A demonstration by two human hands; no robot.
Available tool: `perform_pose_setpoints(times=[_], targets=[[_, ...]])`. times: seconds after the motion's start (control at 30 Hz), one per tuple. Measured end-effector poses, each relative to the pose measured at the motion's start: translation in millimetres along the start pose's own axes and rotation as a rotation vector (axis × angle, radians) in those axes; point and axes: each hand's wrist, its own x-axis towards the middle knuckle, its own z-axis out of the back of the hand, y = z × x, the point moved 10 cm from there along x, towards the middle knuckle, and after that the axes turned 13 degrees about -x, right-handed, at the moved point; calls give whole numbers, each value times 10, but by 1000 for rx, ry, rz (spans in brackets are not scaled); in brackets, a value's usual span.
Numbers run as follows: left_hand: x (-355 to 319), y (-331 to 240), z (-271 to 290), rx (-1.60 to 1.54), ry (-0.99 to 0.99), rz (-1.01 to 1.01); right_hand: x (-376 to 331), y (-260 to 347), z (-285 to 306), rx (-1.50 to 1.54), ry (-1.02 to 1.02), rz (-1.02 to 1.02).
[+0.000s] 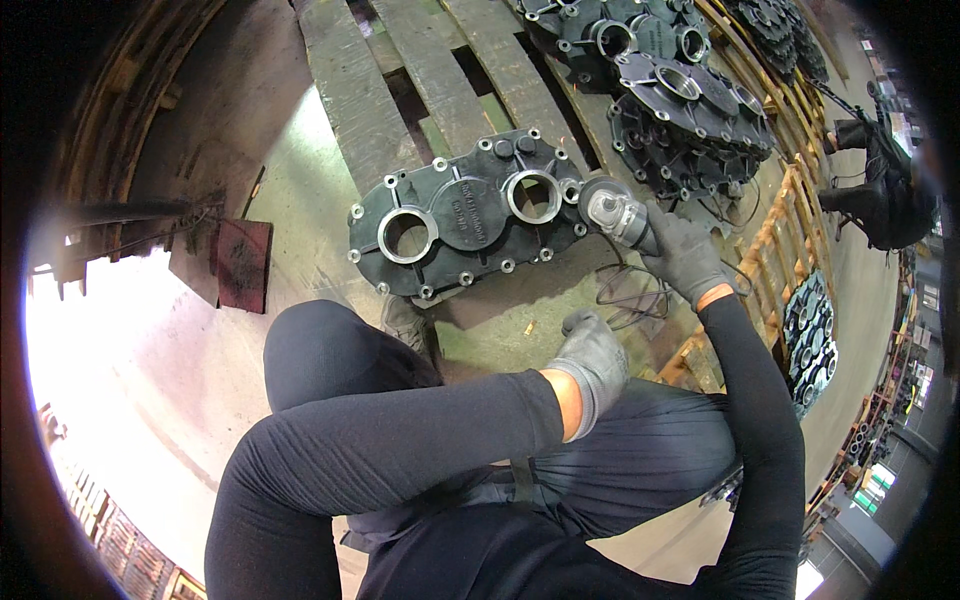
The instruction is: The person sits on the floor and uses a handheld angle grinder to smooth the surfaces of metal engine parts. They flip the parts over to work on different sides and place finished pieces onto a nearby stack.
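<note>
My right hand (688,258), in a grey glove, is wrapped round an angle grinder (622,219). The grinder's disc is at the right end of a dark metal housing cover (466,214), by a bolt boss; whether it touches cannot be made out. This cover has two large round openings and bolt holes along its rim, and lies at the near end of a wooden pallet (365,120). My left hand (592,362), also gloved, is closed in a fist over my right leg. Nothing shows in it, and it is apart from the cover.
Similar covers (690,110) are piled at the far right of the pallet. A black cable (640,300) loops on the floor beneath the grinder. More pallets (790,215) and another cover (808,335) stand to the right. A person's dark-clad legs (870,190) show farther right.
</note>
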Motion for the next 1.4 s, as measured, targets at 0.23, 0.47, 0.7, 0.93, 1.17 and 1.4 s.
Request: perform_pose_setpoints(times=[0.23,0.47,0.7,0.93,1.17,1.4], targets=[[-5,-5,-46,20,-45,-20,63,-234,-53,141,-42,-125],[-118,-81,48,67,47,-20,62,-223,227,570,130,-377],[-160,-32,-41,-11,100,35,388,295,404,1195,328,-337],[-227,-88,148,-14,20,30,709,375,264,1071,495,-323],[-449,-65,343,-96,-25,20,1069,610,694,730,385,-189],[-511,-71,331,-32,-95,6,1070,1001,1119,275,385,-46]])
